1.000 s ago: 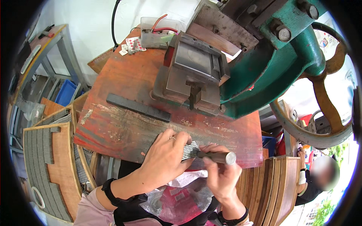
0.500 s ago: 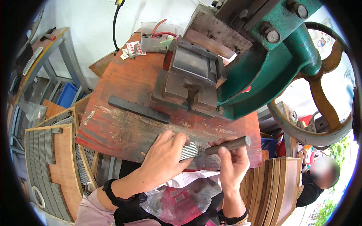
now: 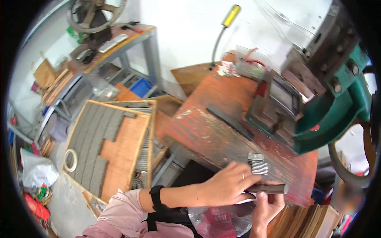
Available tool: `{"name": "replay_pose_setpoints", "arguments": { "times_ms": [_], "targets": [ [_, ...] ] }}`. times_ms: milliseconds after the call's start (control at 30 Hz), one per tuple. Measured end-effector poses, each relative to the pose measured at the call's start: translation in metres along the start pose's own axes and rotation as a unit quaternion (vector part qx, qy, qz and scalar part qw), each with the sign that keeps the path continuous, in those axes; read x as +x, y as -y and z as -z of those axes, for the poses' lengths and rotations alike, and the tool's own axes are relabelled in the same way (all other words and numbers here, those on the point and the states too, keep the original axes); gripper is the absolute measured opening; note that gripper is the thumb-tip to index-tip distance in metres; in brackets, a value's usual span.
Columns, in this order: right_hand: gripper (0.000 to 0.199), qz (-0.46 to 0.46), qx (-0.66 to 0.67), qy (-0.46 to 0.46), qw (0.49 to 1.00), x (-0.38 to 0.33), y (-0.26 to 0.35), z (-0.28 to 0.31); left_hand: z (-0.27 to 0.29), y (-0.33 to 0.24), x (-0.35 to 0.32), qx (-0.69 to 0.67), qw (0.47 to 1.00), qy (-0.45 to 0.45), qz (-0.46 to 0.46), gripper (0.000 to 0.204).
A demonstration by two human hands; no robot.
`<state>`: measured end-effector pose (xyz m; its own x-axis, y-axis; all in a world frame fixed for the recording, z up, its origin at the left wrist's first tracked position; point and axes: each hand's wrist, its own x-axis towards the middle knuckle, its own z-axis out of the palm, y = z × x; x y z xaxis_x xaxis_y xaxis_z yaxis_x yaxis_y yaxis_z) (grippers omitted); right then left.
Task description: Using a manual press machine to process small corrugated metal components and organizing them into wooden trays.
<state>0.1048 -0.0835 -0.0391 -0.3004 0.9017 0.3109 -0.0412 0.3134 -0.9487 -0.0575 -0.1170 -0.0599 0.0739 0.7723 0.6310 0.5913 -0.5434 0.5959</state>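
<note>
My right hand (image 3: 268,206) is closed around a dark, smooth metal rod (image 3: 279,189), held level over the near edge of the red worktable (image 3: 194,119). Against the rod's left end, my left hand (image 3: 227,185) is closed with fingers bent. What its fingertips hold is hidden. Just beyond the hands, a small silvery ridged block (image 3: 259,167) lies on the tabletop, with a smaller ridged piece (image 3: 256,156) at its far side. A long dark flat bar (image 3: 230,123) lies farther back, in front of the green hand press (image 3: 337,123).
A wooden tray (image 3: 119,158) with rows of grey ridged pieces and a pale ring stands left of the table, on another tray. A clear plastic box (image 3: 251,65) with red-handled pliers sits at the table's back. Wooden trays (image 3: 305,222) stand at right. A plastic bag (image 3: 220,220) lies below my hands.
The view has swung left, bringing the tray and side bench further in. My left hand has let go of the ridged block, now on the table, and moved to the rod's left end.
</note>
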Motion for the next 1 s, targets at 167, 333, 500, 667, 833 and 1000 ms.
{"name": "replay_pose_setpoints", "arguments": {
  "times_ms": [167, 333, 500, 667, 833, 1000],
  "targets": [
    [0.029, 0.166, -0.221, 0.25, 0.928, -0.008, 0.003, -0.043, 0.033, -0.015, -0.09, 0.022, 0.992, -0.082, 0.094, 0.043],
    [0.049, 0.214, -0.291, 0.205, 0.91, 0.023, 0.012, -0.015, 0.089, -0.029, -0.2, -0.067, 0.775, -0.25, 0.576, 0.018],
    [0.066, 0.107, -0.307, 0.332, 0.885, 0.085, 0.014, 0.03, 0.165, -0.017, -0.256, 0.308, 0.721, -0.138, 0.605, 0.021],
    [0.067, 0.082, -0.338, 0.385, 0.855, 0.099, 0.0, 0.042, 0.151, 0.009, -0.264, 0.46, 0.672, -0.009, 0.58, 0.026],
    [0.064, 0.061, -0.319, 0.373, 0.869, 0.103, -0.005, 0.037, 0.134, -0.026, -0.155, 0.403, 0.811, -0.089, 0.415, 0.032],
    [0.062, 0.036, -0.294, 0.334, 0.895, 0.099, -0.005, 0.046, 0.055, -0.011, -0.028, 0.151, 0.977, -0.041, 0.142, 0.048]
  ]
}}
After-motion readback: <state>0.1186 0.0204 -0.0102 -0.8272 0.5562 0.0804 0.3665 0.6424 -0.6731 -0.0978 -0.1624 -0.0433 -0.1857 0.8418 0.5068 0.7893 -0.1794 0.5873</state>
